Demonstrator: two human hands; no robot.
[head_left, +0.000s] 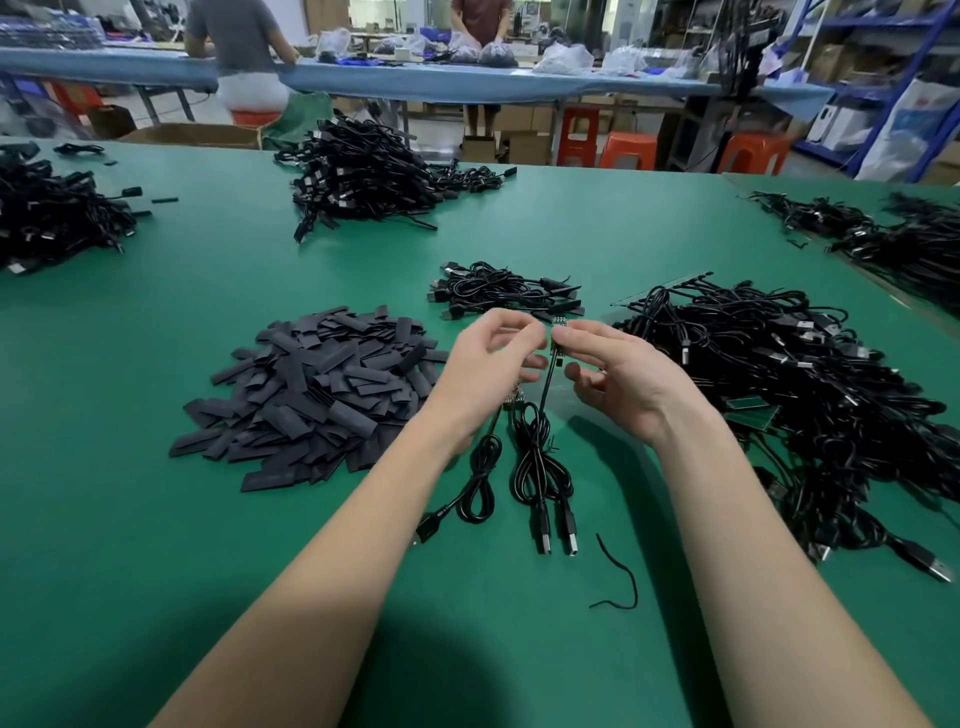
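Heaps of black cables (779, 395) and a mound of dark sleeves (311, 384) cover a broad green work table (156, 519) on a factory assembly floor, with further cable heaps (363, 176) at the table's far edge. Beyond it, one worker (234, 31) sits on a stool and another (480, 15) stands at a long blue bench (467, 80) strewn with filled plastic bags (563, 57). Orange stools (628, 150), cardboard boxes (192, 135) on the floor and blue steel racking (872, 21) stacked with cartons mark the room as a small electronics workshop.
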